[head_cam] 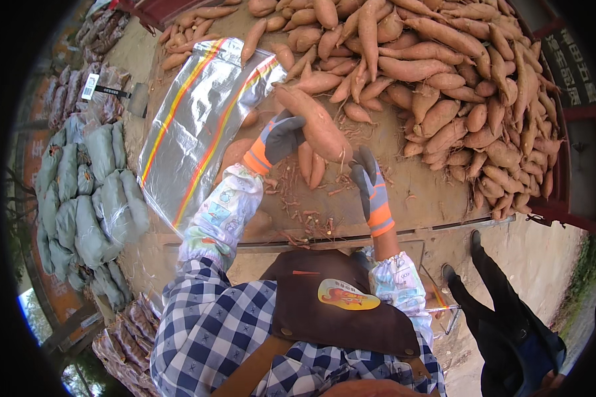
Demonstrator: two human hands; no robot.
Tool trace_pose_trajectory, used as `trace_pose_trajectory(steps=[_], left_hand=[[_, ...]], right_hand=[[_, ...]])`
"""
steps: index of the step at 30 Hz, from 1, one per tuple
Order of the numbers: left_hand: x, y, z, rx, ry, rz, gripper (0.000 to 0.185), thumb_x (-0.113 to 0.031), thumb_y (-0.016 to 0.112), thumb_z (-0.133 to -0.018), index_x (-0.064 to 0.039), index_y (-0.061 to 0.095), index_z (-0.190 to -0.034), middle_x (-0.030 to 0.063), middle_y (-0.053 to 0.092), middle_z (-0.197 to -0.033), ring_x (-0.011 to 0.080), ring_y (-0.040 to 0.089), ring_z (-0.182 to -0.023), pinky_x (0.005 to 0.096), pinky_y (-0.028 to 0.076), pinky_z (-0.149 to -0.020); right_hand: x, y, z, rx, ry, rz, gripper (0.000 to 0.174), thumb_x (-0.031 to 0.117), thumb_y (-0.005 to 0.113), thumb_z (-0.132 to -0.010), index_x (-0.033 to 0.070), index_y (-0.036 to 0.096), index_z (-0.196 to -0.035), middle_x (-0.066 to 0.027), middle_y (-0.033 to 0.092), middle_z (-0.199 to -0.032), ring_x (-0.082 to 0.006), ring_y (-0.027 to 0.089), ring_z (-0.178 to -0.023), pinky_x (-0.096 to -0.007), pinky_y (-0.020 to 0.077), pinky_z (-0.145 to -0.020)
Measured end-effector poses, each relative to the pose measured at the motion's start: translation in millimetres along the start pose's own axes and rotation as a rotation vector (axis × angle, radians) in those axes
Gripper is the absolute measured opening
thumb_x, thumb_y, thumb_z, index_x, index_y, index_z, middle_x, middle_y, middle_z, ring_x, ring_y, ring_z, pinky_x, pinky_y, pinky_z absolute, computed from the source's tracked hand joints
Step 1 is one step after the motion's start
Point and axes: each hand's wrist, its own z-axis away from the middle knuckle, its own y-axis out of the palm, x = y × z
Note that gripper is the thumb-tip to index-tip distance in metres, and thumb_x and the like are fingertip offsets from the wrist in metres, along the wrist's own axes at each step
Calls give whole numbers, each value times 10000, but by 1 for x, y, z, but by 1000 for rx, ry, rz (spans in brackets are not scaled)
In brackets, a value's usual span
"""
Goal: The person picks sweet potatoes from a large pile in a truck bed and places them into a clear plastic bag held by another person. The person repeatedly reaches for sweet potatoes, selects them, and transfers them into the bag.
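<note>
A large sweet potato (pixel 315 123) is held up over the wooden truck bed (pixel 397 198). My left hand (pixel 282 136), in a grey and orange work glove, grips its left side. My right hand (pixel 367 181), gloved alike, has its fingertips at the tuber's lower right end; whether they press on it is hard to tell. Beside my left arm lies a clear plastic bag (pixel 193 129) with red and yellow stripes, one sweet potato resting on its top edge and others partly under it. Two smaller sweet potatoes (pixel 311 164) lie between my hands, near snapped-off root bits (pixel 313 226).
A big heap of sweet potatoes (pixel 452 74) fills the back and right of the bed. Filled grey-green bags (pixel 94 208) and clear bags of sweet potatoes (pixel 129 342) stand at left. The bed's edge (pixel 427 229) runs before me. A person in dark clothes (pixel 511 332) stands at right.
</note>
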Motion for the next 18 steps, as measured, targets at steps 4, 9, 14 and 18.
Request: trace_pose_trajectory(steps=[4,9,14,18], left_hand=[[50,17,25,7,-142,-96,462,-230,539,-1004,-63,440,-1423,102,553,-1355,260,539,-1259,439,421,-1096],[80,25,28,25,-52,401,458,-388,506,-1014,-29,563,-1293,164,623,-1230,345,577,-1181,476,442,-1055],[71,27,29,-74,-102,-274,382,-366,513,-1004,-19,663,-1051,137,700,-992,277,659,-969,393,504,-893],[57,14,20,-88,174,-1368,285,-356,536,-972,-97,646,-1019,96,696,-847,300,678,-773,431,519,-698]], right_hand=[[8,-17,15,275,471,-207,660,361,722,-882,-22,492,-1367,-102,619,-1184,-185,633,-1002,-357,581,-800],[-18,-33,65,305,518,-129,601,317,717,-876,-55,532,-1310,-68,649,-1128,-120,613,-1011,-278,516,-850],[-52,-27,81,342,466,-159,591,328,720,-869,-32,550,-1305,-51,641,-1167,-119,579,-1046,-280,484,-893],[-61,-23,80,262,563,-276,581,332,726,-873,-30,561,-1296,-40,642,-1151,-108,582,-1018,-280,487,-876]])
